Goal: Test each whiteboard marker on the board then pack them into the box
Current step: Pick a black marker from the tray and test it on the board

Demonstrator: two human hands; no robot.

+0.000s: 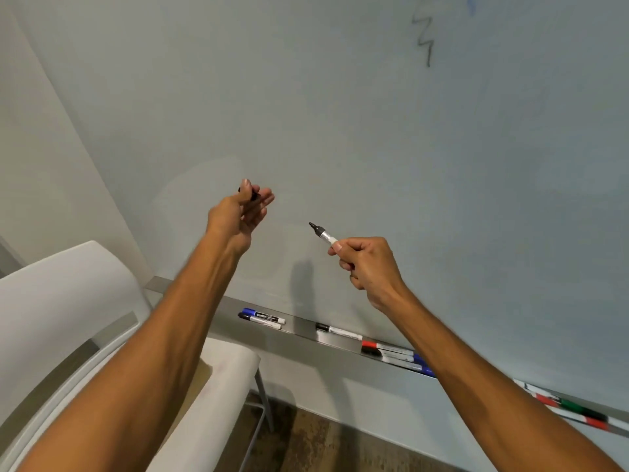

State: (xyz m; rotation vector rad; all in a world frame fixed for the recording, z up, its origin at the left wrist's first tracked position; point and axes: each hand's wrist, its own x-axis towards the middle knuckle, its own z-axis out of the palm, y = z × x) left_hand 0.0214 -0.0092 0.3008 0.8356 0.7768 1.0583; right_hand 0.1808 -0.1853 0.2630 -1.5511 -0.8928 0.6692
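Note:
My right hand [366, 267] grips an uncapped black marker [323, 233], its tip pointing up and left, a short way off the whiteboard [340, 114]. My left hand [243, 212] pinches the marker's black cap [250, 194] between thumb and fingers, to the left of the marker tip. A black zigzag line [425, 35] and a faint blue mark [471, 3] sit high on the board. Several markers lie on the metal tray [303, 330]: a blue and a black one [262, 318] at left, a black one [337, 331] in the middle, red, black and blue ones [391, 352] further right.
More markers, green and red [575, 408], lie at the tray's far right. A white chair [68, 301] stands at the lower left beside the board, with a beige thing on its seat [200, 379]. The floor below is brown.

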